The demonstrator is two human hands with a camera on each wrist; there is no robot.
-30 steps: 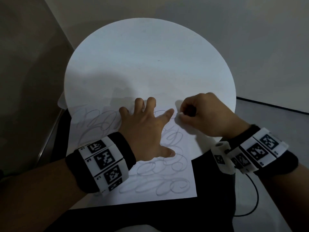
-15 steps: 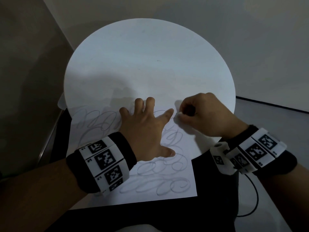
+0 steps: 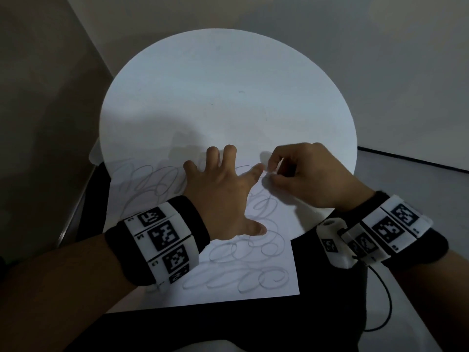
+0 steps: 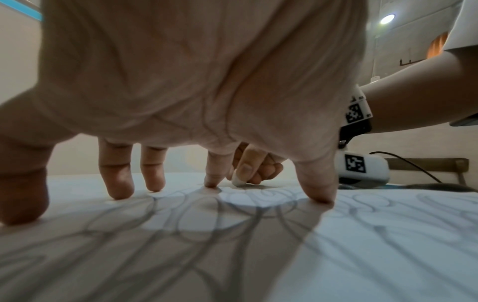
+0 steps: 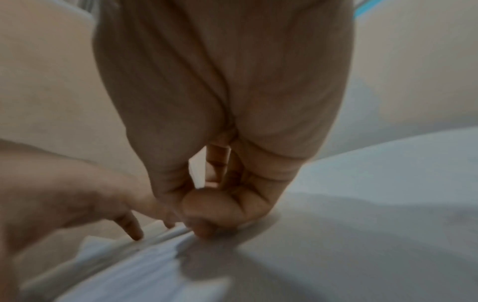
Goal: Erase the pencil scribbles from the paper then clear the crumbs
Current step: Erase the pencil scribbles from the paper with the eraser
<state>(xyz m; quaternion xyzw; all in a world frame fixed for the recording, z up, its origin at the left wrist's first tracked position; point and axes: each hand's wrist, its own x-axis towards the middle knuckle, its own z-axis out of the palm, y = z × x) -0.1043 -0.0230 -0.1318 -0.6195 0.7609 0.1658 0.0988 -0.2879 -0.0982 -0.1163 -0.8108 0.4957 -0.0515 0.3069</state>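
Observation:
A white sheet of paper (image 3: 253, 290) covered in looping pencil scribbles (image 3: 243, 278) lies over the near edge of a round white table (image 3: 228, 85). My left hand (image 3: 223, 191) lies flat on the paper with fingers spread, fingertips (image 4: 121, 194) pressing it down. My right hand (image 3: 299, 174) sits just right of the left index finger, its thumb and fingers pinching a small white eraser (image 4: 239, 180) whose tip touches the paper. In the right wrist view the right hand (image 5: 207, 214) is blurred and the eraser is hidden.
The paper's near part overhangs the table above my dark lap (image 3: 228, 323). A black cable (image 3: 380, 301) hangs from the right wristband. Walls stand close on the left and behind; a grey floor (image 3: 418, 194) lies to the right.
The right hand has shifted slightly with the eraser at the same spot beside the left index finger. The left hand has stayed pressed on the paper.

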